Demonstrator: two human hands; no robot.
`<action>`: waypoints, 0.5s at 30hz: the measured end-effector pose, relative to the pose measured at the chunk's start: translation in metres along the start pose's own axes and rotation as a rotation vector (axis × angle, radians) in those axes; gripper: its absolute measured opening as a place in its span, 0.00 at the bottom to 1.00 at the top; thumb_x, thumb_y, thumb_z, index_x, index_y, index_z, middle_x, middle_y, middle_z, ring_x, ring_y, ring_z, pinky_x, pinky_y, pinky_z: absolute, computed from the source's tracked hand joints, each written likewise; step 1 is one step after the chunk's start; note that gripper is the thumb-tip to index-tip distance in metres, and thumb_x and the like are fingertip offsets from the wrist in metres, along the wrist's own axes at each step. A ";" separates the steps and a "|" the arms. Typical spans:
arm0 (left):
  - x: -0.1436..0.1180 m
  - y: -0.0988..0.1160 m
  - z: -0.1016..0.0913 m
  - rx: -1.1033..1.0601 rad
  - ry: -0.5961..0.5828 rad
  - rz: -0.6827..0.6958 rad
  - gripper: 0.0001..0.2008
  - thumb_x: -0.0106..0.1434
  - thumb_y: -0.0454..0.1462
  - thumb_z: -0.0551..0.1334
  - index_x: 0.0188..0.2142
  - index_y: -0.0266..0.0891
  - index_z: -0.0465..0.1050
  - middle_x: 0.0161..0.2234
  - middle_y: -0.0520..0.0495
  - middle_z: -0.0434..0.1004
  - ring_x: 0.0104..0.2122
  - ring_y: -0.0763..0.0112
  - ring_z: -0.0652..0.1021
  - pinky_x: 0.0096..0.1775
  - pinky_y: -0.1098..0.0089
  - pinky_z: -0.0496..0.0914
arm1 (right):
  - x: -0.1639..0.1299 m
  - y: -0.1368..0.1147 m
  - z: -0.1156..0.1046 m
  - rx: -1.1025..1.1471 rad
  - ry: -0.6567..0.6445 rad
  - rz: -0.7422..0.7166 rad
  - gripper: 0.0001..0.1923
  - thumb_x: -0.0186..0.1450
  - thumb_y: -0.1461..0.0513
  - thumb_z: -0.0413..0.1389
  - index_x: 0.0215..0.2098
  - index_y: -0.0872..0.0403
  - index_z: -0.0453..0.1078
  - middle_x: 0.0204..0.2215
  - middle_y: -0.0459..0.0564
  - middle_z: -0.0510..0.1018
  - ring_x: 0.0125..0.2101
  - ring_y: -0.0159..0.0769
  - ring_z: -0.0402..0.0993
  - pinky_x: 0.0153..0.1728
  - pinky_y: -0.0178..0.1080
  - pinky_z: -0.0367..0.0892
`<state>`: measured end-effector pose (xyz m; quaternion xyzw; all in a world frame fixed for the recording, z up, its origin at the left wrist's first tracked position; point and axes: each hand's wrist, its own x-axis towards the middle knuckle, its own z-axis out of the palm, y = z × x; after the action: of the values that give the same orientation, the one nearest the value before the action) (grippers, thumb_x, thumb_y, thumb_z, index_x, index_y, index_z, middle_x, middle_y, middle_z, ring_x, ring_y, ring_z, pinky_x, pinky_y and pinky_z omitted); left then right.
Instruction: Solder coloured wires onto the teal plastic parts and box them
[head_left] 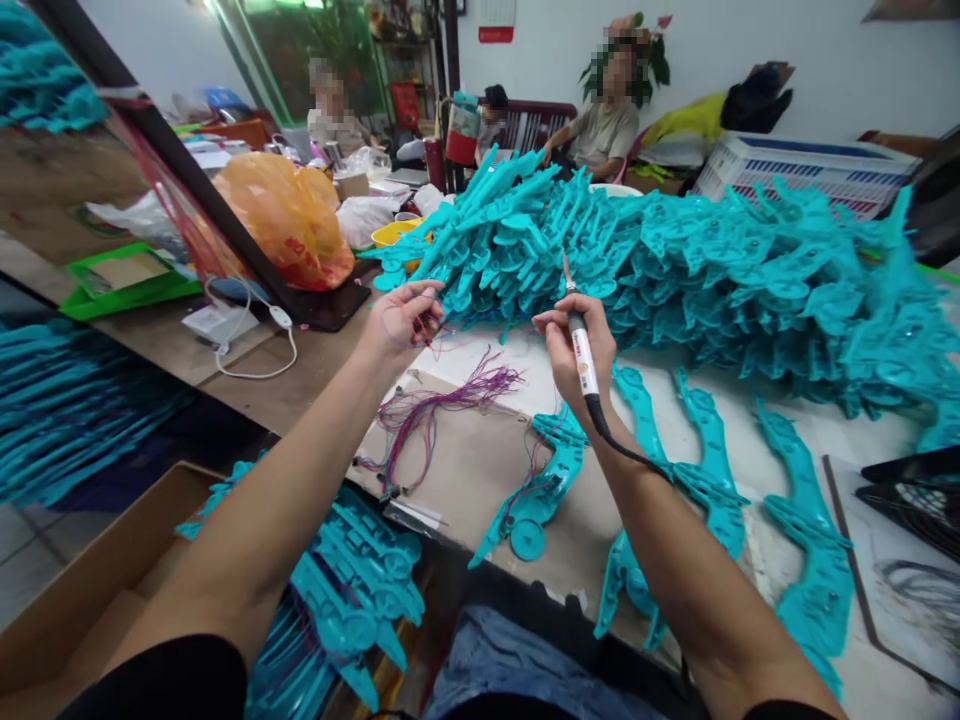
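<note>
My right hand (561, 345) grips a soldering iron (581, 352), its tip pointing up and away and its black cable running back along my forearm. Over the table to its left, my left hand (405, 318) is closed in a pinch on thin red and blue wires (442, 340). A bundle of purple, red and blue wires (427, 415) lies on the board below that hand. Between my forearms rests a curved teal plastic part (551, 470) with a round disc and some wires along it. Several similar teal parts (705, 440) lie beside my right forearm.
A tall pile of teal parts (675, 270) spans the table's far side. More teal parts (360, 580) fill a cardboard box (97, 560) at lower left. An orange bag (285, 215), a green tray (127, 285) and a dark post (187, 150) stand left. People sit behind.
</note>
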<state>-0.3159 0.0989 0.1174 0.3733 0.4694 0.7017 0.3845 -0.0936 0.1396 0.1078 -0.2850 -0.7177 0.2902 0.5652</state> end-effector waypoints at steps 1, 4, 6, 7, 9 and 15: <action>0.000 0.001 0.000 0.027 0.023 0.042 0.09 0.55 0.39 0.68 0.33 0.37 0.73 0.20 0.53 0.70 0.16 0.80 0.67 0.18 0.77 0.55 | -0.001 0.003 -0.001 -0.017 -0.049 0.019 0.11 0.61 0.63 0.52 0.42 0.47 0.63 0.33 0.44 0.79 0.36 0.36 0.79 0.44 0.45 0.73; 0.001 0.001 0.001 0.184 0.073 0.133 0.10 0.56 0.41 0.67 0.33 0.36 0.74 0.22 0.51 0.73 0.20 0.76 0.71 0.23 0.76 0.62 | -0.003 0.010 0.001 -0.041 -0.089 0.058 0.10 0.60 0.63 0.51 0.41 0.48 0.64 0.32 0.44 0.79 0.37 0.37 0.79 0.44 0.45 0.73; 0.002 0.000 -0.002 0.409 0.064 0.184 0.09 0.57 0.40 0.65 0.34 0.36 0.76 0.26 0.47 0.77 0.26 0.71 0.75 0.30 0.73 0.67 | -0.003 0.011 0.000 -0.004 -0.021 0.065 0.10 0.62 0.63 0.51 0.42 0.48 0.63 0.34 0.44 0.80 0.37 0.36 0.79 0.44 0.45 0.74; 0.003 0.002 -0.005 0.566 0.054 0.221 0.07 0.57 0.38 0.65 0.34 0.36 0.77 0.28 0.46 0.78 0.30 0.67 0.77 0.34 0.71 0.68 | -0.003 0.011 -0.002 0.016 -0.004 0.072 0.10 0.62 0.62 0.51 0.43 0.48 0.63 0.34 0.44 0.80 0.36 0.35 0.79 0.42 0.44 0.74; 0.007 0.010 -0.011 0.915 0.024 0.305 0.05 0.55 0.34 0.65 0.33 0.38 0.78 0.30 0.43 0.78 0.38 0.58 0.78 0.41 0.66 0.68 | -0.003 0.010 -0.008 0.033 -0.037 0.102 0.09 0.61 0.62 0.52 0.41 0.48 0.63 0.35 0.45 0.80 0.32 0.34 0.80 0.38 0.42 0.76; 0.026 0.080 -0.001 1.363 -0.048 0.412 0.08 0.48 0.24 0.63 0.24 0.37 0.75 0.26 0.44 0.71 0.46 0.47 0.74 0.50 0.56 0.63 | -0.011 0.003 -0.027 0.006 -0.029 0.113 0.09 0.62 0.62 0.54 0.41 0.49 0.64 0.36 0.45 0.80 0.34 0.36 0.80 0.39 0.44 0.75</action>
<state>-0.3430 0.1006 0.1966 0.6272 0.7150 0.3021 -0.0645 -0.0647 0.1366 0.1037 -0.3190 -0.7077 0.3278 0.5384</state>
